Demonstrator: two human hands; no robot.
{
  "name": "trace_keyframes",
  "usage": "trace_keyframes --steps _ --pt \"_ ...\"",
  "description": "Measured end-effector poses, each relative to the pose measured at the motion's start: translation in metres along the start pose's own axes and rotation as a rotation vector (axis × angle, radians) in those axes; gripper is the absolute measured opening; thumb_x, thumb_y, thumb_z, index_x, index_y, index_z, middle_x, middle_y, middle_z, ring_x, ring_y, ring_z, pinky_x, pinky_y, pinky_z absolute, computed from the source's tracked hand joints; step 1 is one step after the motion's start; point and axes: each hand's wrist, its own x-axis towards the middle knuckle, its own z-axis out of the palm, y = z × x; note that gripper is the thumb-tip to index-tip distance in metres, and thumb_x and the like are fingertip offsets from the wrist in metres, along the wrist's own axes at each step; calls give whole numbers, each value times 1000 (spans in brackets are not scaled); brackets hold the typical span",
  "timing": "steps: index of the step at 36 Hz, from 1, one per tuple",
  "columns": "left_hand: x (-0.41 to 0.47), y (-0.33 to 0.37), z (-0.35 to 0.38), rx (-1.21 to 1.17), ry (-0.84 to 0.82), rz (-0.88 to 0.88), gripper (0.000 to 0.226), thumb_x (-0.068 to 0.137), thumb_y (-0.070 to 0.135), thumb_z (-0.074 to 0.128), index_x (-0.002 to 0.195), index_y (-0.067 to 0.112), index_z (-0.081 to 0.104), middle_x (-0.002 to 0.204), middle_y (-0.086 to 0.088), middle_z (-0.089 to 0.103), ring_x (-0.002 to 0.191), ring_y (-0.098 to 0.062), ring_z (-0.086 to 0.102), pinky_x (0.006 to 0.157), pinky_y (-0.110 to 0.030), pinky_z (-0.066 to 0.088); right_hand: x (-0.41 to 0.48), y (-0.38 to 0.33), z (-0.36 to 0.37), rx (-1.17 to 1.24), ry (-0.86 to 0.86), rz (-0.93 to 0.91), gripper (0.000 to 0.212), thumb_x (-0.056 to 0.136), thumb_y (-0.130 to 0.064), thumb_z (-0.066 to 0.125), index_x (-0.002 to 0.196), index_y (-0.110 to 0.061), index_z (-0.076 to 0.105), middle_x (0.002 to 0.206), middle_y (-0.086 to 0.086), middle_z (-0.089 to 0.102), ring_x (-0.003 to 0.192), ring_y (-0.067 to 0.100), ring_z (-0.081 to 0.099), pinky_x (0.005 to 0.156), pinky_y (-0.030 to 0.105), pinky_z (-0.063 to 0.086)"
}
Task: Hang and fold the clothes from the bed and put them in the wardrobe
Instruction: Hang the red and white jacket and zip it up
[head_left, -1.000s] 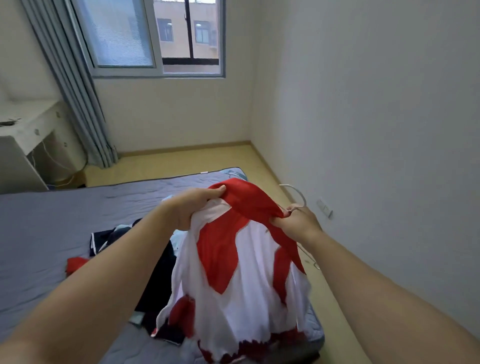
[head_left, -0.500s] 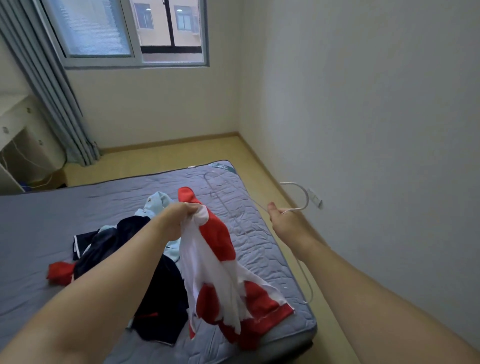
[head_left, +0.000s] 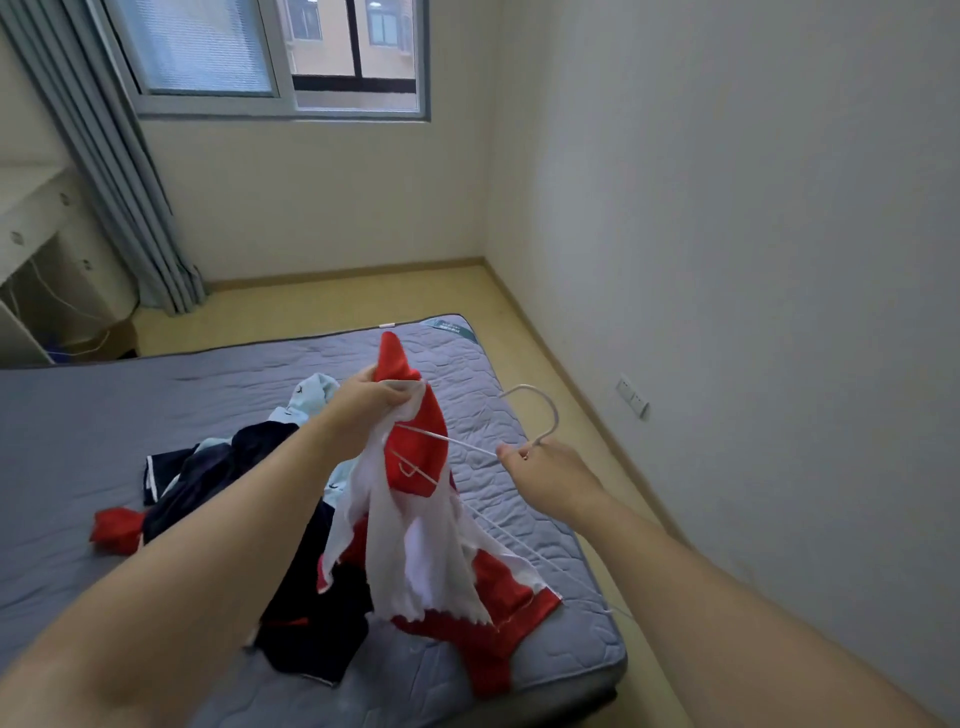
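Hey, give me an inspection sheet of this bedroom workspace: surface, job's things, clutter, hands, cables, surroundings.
Surface: grey bed with a quilted cover.
Job's things: red and white top held up; white hanger, its far end against the top; dark clothes, light blue garment and red garment heaped on the bed; wardrobe not in view.
Clutter: nothing seen.
Hands: left hand grips the top's upper end; right hand holds the hanger below its hook.
Cables: white cables under the desk.
Surroundings: window, grey curtain, wall socket.

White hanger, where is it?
Head view, right of centre, over the bed: the right hand grips the hanger, one end at the red and white garment.
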Motion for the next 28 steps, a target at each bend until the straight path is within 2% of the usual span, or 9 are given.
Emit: trace_keyframes --steps 3,6,9,12,14,16,18,20,28 --pt "-10 8 15 52 -109 24 31 82 -13 67 102 10 70 101 -14 73 92 -24 71 89 -37 57 5 -7 3 75 13 3 39 101 -43 41 73 -19 55 74 0 58 83 26 57 73 34 44" --pt "-24 17 30 162 -196 66 40 73 -10 66 104 15 69 96 -9 73 89 -22 69 87 -36 55 11 -14 6 287 69 75 18 93 -30 52 107 -20 56 100 3 67 97 27 62 86 37 49" --pt "-42 29 43 226 -250 79 48 57 1 59 101 18 70 85 -3 72 78 -17 68 75 -30 54 15 -21 9 464 79 118 63 91 -22 53 149 -26 31 130 6 61 113 26 60 98 40 48" --pt "-57 38 56 239 -320 88 53 53 -1 56 100 18 70 80 0 71 74 -15 66 68 -25 53 19 -25 12 467 128 68 78 92 -21 48 158 -39 11 131 3 62 113 26 61 94 36 49" --pt "-66 42 63 280 -362 105 59 51 -1 54 107 13 68 90 -10 68 82 -22 64 74 -32 49 22 -25 13 402 162 25 75 95 -26 51 158 -38 13 125 1 66 111 26 62 90 33 49" --pt "-71 46 66 373 -391 132 67 50 0 52 115 10 65 98 -17 65 91 -28 63 79 -40 50 25 -23 12 362 207 -14 55 96 -27 54 149 -30 40 110 2 69 104 27 65 78 29 49" --pt "-73 48 65 443 -421 148 66 51 3 53 117 8 63 98 -16 64 94 -29 63 83 -44 52 27 -21 8 312 251 -47 23 94 -24 54 114 -18 64 98 5 72 93 30 66 64 28 40" --pt "-73 49 62 473 -418 177 60 53 6 55 112 10 65 97 -14 66 94 -29 66 87 -48 54 30 -19 4 306 257 -48 14 92 -19 55 97 -10 65 93 9 71 86 32 63 62 28 35" --pt "-53 37 42 702 -178 281 47 54 38 67 100 31 65 92 2 72 89 -19 69 85 -46 57 29 -23 1 521 262 -59 17 86 -16 62 99 -13 51 86 2 63 78 22 59 68 36 49"
